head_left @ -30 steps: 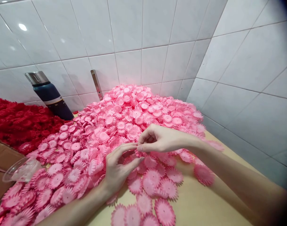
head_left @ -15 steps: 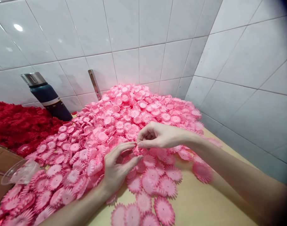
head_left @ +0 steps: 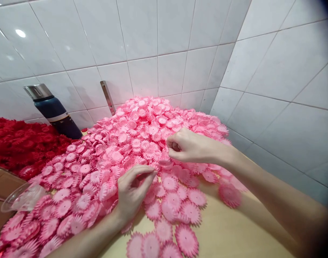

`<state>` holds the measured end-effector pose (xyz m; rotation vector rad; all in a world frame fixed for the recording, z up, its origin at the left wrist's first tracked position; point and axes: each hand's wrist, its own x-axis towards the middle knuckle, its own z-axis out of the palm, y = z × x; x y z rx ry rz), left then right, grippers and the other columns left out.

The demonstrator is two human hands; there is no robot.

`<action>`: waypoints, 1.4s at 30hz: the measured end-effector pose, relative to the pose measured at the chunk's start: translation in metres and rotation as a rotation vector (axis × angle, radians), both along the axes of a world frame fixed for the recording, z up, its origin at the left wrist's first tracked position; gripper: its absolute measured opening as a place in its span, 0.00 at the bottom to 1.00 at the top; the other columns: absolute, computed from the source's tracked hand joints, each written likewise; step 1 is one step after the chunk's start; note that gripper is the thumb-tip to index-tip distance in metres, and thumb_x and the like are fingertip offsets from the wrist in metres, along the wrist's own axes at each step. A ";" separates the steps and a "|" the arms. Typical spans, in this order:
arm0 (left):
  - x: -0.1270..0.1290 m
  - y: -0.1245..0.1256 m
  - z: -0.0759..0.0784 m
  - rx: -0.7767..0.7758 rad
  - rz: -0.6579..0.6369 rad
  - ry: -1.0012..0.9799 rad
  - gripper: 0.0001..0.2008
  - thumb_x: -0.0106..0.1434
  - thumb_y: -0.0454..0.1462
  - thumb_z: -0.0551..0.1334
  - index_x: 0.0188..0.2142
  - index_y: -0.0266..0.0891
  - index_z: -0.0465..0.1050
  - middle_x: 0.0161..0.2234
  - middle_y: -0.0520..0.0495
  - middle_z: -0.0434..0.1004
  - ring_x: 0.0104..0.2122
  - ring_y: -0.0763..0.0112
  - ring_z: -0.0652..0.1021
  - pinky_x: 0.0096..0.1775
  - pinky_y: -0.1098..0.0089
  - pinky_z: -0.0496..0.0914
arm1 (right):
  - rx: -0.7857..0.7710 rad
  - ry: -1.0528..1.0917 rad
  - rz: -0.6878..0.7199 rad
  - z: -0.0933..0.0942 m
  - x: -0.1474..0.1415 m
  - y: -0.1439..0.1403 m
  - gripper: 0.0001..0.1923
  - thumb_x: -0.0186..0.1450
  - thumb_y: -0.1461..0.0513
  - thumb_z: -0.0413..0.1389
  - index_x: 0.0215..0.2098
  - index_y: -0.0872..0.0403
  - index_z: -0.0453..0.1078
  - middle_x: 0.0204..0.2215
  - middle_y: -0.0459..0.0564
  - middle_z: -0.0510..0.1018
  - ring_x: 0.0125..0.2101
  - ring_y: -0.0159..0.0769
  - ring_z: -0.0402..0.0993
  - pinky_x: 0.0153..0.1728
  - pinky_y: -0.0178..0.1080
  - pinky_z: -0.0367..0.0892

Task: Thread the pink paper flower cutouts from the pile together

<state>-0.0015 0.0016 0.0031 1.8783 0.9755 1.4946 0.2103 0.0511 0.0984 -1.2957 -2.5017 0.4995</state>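
Observation:
A big heap of pink paper flowers (head_left: 142, 136) covers the table and rises against the tiled wall. My left hand (head_left: 131, 195) rests on the heap's front slope, thumb and forefinger pinched on a pink flower (head_left: 151, 175). My right hand (head_left: 189, 147) hovers a little above and to the right of it, fingers curled shut, with another pink flower (head_left: 164, 158) caught at its fingertips. The two hands are apart. Loose pink flowers (head_left: 187, 240) lie flat on the bare wood in front.
Red paper flowers (head_left: 18, 143) are heaped at the left. A dark blue flask with a steel cap (head_left: 53, 111) leans on the wall behind them. A clear plastic cup (head_left: 21, 197) and brown cardboard (head_left: 1, 186) sit at the left edge. White tiled walls meet in a corner at the right.
My right hand has pulled up and to the right, away from my left hand, taking a pink flower with it. The left hand has stayed on the heap.

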 end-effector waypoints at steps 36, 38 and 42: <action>0.000 0.008 -0.007 -0.170 -0.020 -0.168 0.29 0.54 0.29 0.70 0.53 0.55 0.70 0.49 0.51 0.74 0.49 0.69 0.75 0.46 0.73 0.75 | -0.360 0.265 0.197 0.007 -0.010 -0.008 0.04 0.60 0.67 0.51 0.27 0.54 0.64 0.24 0.41 0.67 0.24 0.27 0.59 0.24 0.32 0.57; 0.003 0.007 -0.006 -0.239 -0.069 -0.265 0.27 0.55 0.30 0.70 0.51 0.54 0.69 0.45 0.52 0.74 0.46 0.71 0.76 0.42 0.74 0.76 | -0.325 0.261 0.186 0.006 -0.009 -0.008 0.05 0.60 0.67 0.51 0.27 0.54 0.64 0.23 0.41 0.67 0.24 0.27 0.59 0.24 0.32 0.56; 0.006 0.004 -0.003 -0.303 -0.097 -0.324 0.23 0.54 0.31 0.70 0.48 0.50 0.68 0.41 0.52 0.74 0.44 0.73 0.77 0.41 0.75 0.76 | -0.274 0.253 0.157 0.005 -0.008 -0.007 0.05 0.59 0.67 0.50 0.26 0.54 0.63 0.23 0.41 0.67 0.23 0.27 0.60 0.23 0.33 0.57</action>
